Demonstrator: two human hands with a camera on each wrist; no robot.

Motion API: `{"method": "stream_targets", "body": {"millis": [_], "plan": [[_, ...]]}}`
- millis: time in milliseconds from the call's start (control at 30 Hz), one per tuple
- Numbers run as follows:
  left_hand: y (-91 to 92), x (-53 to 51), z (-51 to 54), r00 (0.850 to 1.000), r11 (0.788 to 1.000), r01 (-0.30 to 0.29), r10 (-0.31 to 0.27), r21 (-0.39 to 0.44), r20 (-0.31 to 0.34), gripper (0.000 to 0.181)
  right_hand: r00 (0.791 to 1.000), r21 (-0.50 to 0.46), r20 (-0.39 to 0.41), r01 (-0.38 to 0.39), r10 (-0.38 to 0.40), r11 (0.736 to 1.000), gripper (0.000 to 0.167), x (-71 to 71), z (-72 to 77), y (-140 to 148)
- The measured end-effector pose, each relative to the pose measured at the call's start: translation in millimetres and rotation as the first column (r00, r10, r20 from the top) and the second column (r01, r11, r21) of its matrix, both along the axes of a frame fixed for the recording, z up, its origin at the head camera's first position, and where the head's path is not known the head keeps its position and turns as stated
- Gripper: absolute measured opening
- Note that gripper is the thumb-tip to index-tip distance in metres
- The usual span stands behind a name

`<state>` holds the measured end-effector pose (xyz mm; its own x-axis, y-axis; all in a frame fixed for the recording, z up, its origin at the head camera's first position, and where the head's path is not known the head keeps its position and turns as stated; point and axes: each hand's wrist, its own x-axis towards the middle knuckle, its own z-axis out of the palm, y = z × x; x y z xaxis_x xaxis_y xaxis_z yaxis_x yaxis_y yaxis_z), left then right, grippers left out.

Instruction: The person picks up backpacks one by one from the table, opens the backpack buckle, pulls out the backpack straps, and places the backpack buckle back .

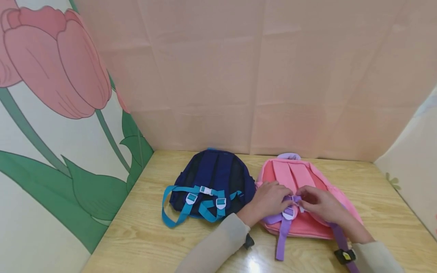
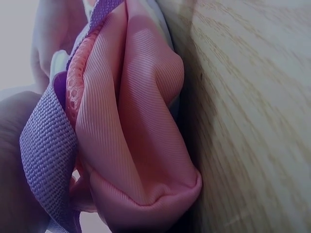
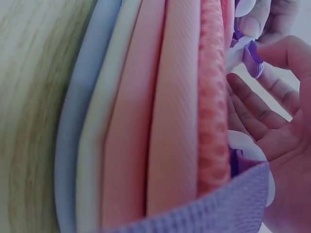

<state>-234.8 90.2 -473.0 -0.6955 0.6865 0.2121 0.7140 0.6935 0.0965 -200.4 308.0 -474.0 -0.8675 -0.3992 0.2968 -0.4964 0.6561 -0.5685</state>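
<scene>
A pink backpack (image 1: 310, 223) lies straps up on the table, with purple straps (image 1: 282, 239) and white buckles. The left hand (image 1: 273, 197) pinches a purple strap piece at the backpack's middle. Facing it, the right hand (image 1: 322, 204) pinches the same strap area, close to a white clip (image 1: 301, 208). In the right wrist view, the right hand's (image 3: 286, 121) thumb and the other hand's fingertips meet at a white clip (image 3: 236, 54) with a purple strap end (image 3: 253, 60). The left wrist view shows the pink side (image 2: 141, 111) and a purple strap (image 2: 48, 141).
Left of the pink backpack lies a dark blue backpack (image 1: 223, 163) with teal straps (image 1: 184, 214) and a white buckle joining them across. A beige sheet (image 1: 256, 76) hangs behind the wooden table (image 1: 136, 235). A tulip-print wall (image 1: 54, 64) stands on the left.
</scene>
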Motion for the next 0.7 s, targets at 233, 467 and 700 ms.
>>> {"method": "stream_targets", "body": {"millis": [233, 467, 700], "plan": [[1.6, 0.1, 0.5, 1.0, 1.0, -0.002, 0.002, -0.004, 0.009, 0.034, 1.0, 0.03, -0.005, 0.008, -0.007, 1.0, 0.022, -0.2, -0.3, -0.8], [0.6, -0.8, -1.3, 1.0, 1.0, 0.008, -0.008, 0.019, 0.012, 0.034, 1.0, 0.011, -0.02, 0.019, -0.019, 1.0, 0.021, 1.2, -1.0, 2.1], [0.5, -0.1, -1.9, 1.0, 1.0, 0.009, -0.009, 0.009, -0.011, 0.035, 1.0, 0.006, -0.009, 0.015, -0.015, 1.0, 0.023, 1.2, -0.6, 0.9]]}}
